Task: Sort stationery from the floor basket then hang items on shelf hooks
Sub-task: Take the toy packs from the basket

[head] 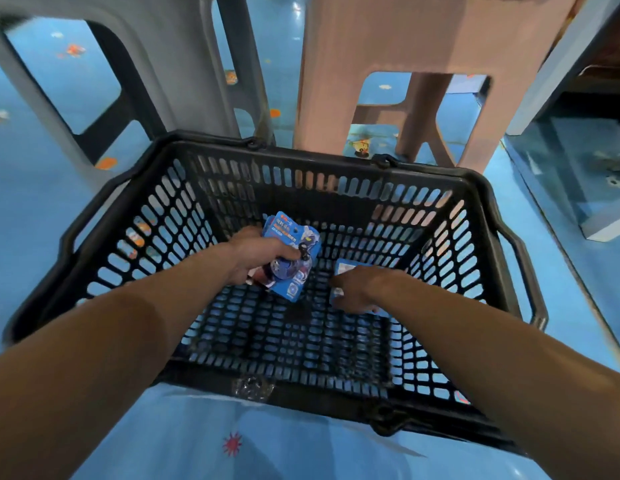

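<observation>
My right hand [357, 289] hides most of a flat blue packet [348, 266] at three o'clock in the basket [301, 157]. Print on the blister-card packets [288, 233] in my left hand [256, 259] is unreadably small.

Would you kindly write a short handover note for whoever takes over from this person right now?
Left hand: grips a blue carded pack, possibly a small stack, raised inside the black basket.
Right hand: lies on a second blue pack on the basket floor; whether it has gripped it is unclear.
Basket: on the blue floor, in front of a grey stool and a pink stool.
Done: one pack picked up.
Left: lift the second pack, then hang the items on the shelf hooks, which are out of view.
</observation>
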Demonstrator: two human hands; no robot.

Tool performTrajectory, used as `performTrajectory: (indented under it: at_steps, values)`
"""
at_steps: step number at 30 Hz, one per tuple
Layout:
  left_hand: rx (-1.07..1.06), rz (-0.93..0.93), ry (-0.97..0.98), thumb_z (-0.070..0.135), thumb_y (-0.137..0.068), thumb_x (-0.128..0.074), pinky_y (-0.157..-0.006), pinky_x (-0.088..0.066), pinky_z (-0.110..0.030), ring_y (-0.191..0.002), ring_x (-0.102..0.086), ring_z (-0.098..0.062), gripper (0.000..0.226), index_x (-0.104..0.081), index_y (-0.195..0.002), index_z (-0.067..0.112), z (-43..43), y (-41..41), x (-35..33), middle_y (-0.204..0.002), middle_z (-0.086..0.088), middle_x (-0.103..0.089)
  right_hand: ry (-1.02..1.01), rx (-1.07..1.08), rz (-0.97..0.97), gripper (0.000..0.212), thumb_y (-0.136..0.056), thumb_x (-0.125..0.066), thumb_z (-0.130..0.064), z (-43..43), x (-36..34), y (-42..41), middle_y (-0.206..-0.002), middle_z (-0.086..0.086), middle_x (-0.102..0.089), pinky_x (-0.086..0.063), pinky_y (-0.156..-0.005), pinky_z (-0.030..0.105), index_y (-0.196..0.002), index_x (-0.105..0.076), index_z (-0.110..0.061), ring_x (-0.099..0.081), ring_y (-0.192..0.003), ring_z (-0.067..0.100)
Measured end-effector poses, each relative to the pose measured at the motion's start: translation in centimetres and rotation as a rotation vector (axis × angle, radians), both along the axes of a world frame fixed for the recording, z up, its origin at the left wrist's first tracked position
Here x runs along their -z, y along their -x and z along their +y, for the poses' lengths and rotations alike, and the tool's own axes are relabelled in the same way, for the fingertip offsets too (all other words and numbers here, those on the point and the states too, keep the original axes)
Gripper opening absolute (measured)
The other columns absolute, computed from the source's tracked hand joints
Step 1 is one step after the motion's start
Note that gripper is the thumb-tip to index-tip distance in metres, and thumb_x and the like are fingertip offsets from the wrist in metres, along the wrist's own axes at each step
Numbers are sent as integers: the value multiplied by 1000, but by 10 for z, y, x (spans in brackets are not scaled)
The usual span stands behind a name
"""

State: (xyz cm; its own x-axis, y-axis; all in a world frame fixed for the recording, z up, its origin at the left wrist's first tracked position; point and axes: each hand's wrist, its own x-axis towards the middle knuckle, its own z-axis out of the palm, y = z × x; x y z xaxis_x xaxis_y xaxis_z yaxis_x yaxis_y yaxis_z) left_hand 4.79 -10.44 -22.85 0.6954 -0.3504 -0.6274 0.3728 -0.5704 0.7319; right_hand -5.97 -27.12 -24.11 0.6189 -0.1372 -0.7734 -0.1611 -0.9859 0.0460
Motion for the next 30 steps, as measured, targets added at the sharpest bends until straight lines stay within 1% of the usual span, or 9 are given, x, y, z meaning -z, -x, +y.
performTrajectory:
  at_steps: [3,7,11,14,19,21,23,26,30]
  values:
    - [7,5,-29,13,-83,-85,-73,-63,-42,-87,-75,-27,21,-71,-99,9,1,-1,3,-101,-8,-77,79,-97,53,76,-99,-53,-58,-2,5,3,-164,5,-31,-45,-109,46,-161,-15,-37,-41,-142,34]
    - [11,-5,-44,14,-80,-87,-85,-62,-54,-88,-76,-29,28,-73,-104,8,0,-1,0,-99,-9,-78,114,-242,-8,80,-95,-63,-53,8,-1,6,-151,7,-47,-44,-83,42,-159,-20,-33,-51,-132,34]
    - [16,-17,-37,12,-80,-86,-84,-62,-56,-87,-77,-29,26,-74,-103,7,0,1,-4,-98,-10,-79,196,-303,-129,61,-97,-65,-39,20,-5,7,-139,8,-55,-46,-79,41,-150,-40,-23,-55,-125,31]
    - [14,-25,-22,11,-83,-84,-82,-63,-50,-84,-76,-26,25,-73,-104,7,0,3,-7,-97,-8,-78,199,-143,-182,49,-95,-67,-20,17,-13,5,-135,8,-57,-49,-80,38,-141,-50,-15,-56,-123,29]
    - [30,-8,10,15,-87,-80,-80,-63,-48,-88,-77,-28,24,-72,-109,8,2,4,-11,-103,-9,-77,105,89,-117,83,-95,-64,-15,10,-26,10,-149,12,-47,-55,-92,39,-162,-15,-21,-59,-124,30]
    - [16,-7,26,15,-86,-82,-78,-64,-49,-88,-77,-29,30,-70,-112,7,2,5,-15,-106,-11,-77,153,56,-66,76,-97,-62,-19,9,-33,17,-150,11,-47,-53,-95,38,-161,-21,-21,-59,-125,29]
    - [7,-18,35,16,-83,-84,-68,-64,-44,-87,-77,-29,36,-69,-115,6,2,7,-20,-108,-12,-76,253,-12,-70,51,-97,-61,-24,8,-37,24,-140,9,-55,-51,-97,38,-145,-48,-12,-57,-125,27]
    - [7,-60,42,16,-84,-83,-50,-55,-29,-85,-76,-28,32,-70,-112,6,3,12,-30,-107,-12,-76,267,-51,-99,33,-96,-64,-25,7,-40,33,-123,7,-61,-51,-91,37,-125,-61,-10,-60,-114,26]
    - [13,-115,78,16,-86,-81,-57,-59,-33,-86,-76,-26,26,-70,-108,9,8,16,-45,-103,-9,-77,110,102,-322,16,-86,-72,-24,1,-57,29,-88,4,-64,-58,-70,34,-85,-66,-9,-62,-78,20]
